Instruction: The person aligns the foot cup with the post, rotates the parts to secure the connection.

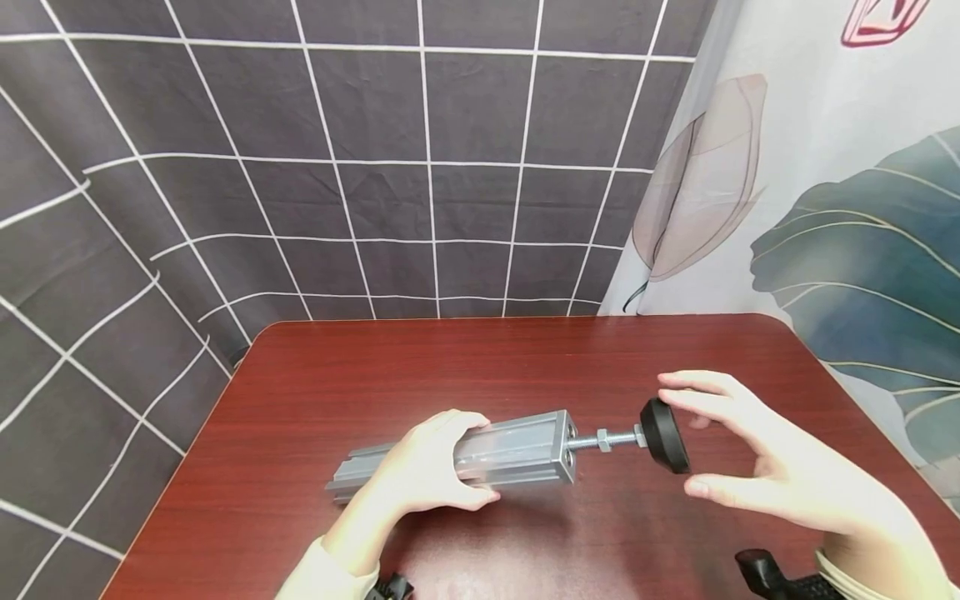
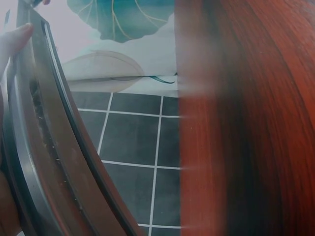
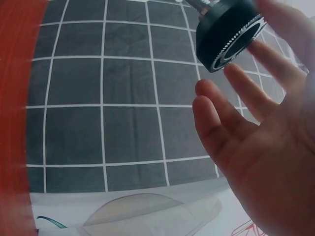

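My left hand (image 1: 420,467) grips a grey aluminium extrusion profile (image 1: 517,452) from above, thumb on the near side and fingers over the far side. The profile lies slantwise over the table, and its grooved side fills the left of the left wrist view. From its right end sticks out a threaded rod (image 1: 618,439) with hex nuts, ending in a round black levelling foot (image 1: 663,437). My right hand (image 1: 780,458) is spread beside the foot, fingertips right at its rim and thumb below. In the right wrist view the foot's ribbed, hollow underside (image 3: 236,44) faces my loosely bent fingers.
The reddish-brown wooden table (image 1: 420,358) has rounded far corners. Behind it hangs a dark grey curtain (image 1: 480,200) with white grid lines, and a white leaf-patterned curtain (image 1: 795,150) at right. Black wrist-worn gear (image 1: 780,575) shows at the lower edge.
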### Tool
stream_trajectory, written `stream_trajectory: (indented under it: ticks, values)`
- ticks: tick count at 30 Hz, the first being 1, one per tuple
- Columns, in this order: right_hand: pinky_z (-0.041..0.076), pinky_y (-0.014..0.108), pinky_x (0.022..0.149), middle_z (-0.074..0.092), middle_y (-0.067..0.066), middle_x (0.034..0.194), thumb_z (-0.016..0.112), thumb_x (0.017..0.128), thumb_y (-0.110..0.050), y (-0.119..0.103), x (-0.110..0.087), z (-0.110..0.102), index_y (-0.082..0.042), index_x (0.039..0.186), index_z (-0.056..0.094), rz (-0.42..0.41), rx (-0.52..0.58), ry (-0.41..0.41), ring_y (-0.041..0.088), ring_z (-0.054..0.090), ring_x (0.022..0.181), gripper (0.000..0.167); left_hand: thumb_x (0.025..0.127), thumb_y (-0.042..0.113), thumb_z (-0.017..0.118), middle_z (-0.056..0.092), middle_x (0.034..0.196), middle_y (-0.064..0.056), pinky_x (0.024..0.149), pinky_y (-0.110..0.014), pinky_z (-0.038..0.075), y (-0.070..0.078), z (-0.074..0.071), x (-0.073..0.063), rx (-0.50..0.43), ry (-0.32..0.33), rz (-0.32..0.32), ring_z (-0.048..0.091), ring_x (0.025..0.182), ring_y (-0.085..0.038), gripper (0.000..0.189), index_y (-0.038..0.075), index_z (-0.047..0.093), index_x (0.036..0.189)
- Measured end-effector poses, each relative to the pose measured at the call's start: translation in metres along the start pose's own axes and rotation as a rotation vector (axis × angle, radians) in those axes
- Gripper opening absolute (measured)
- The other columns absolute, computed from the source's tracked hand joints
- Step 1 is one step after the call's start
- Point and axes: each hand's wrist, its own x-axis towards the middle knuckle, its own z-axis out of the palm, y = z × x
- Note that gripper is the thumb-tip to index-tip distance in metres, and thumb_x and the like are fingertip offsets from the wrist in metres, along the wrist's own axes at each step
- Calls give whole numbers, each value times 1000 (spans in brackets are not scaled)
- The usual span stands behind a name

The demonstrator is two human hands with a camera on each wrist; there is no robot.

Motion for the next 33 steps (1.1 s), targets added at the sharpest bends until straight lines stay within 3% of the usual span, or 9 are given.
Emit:
stream_trajectory:
  ticks: [4,8,12,15,17,20,25,28,33]
  values:
    - [40,14,82,46,9,130,86,56,0,-1,0,0,5,128,49,-11,10,-19,8,53,98,81,57,46,83,60,102,11,82,-28,45,0,1,1,0,11,9,55,92,-8,68,18,60,114]
    - [42,15,74,54,0,110,86,54,-2,1,1,2,4,128,49,20,19,6,6,54,86,83,57,46,83,59,102,11,81,-28,45,1,1,0,1,7,5,55,92,-8,68,18,60,114]
    - [40,19,61,54,-7,89,82,57,2,0,2,7,-8,124,54,141,28,48,7,50,76,73,57,46,83,60,103,11,82,-28,46,1,1,0,3,5,4,55,92,-8,68,18,60,114]
    - [38,22,56,53,-7,85,76,62,5,-1,2,9,-13,120,54,204,52,60,7,49,72,65,57,46,83,60,103,11,82,-27,45,0,2,0,5,14,10,55,92,-8,68,18,60,114]
    - [39,22,60,55,-5,91,76,61,2,1,2,8,-11,123,54,176,52,61,7,49,76,67,57,46,83,60,102,11,81,-27,46,0,2,0,8,20,15,55,92,-8,68,18,60,114]
    - [39,20,74,55,3,112,82,61,-8,4,1,4,1,128,50,49,88,57,10,50,94,74,57,47,83,60,102,10,81,-27,46,0,1,0,8,27,21,55,92,-8,68,18,60,114]
    - [34,18,92,43,14,134,79,75,-25,4,0,-1,5,128,50,-103,91,18,17,40,123,67,57,46,83,60,103,10,82,-28,46,1,-1,0,1,36,17,55,93,-8,68,18,60,114]
    - [37,17,88,44,13,133,75,79,-25,5,1,1,4,125,53,-125,104,19,16,44,117,59,57,46,83,60,104,10,82,-28,46,1,-2,0,1,32,11,55,93,-8,68,18,60,114]
    - [41,18,73,52,6,112,85,63,-7,7,4,5,7,122,54,-58,120,69,8,51,87,69,57,47,83,60,102,10,81,-28,46,1,-2,0,7,25,15,55,92,-8,68,18,60,114]
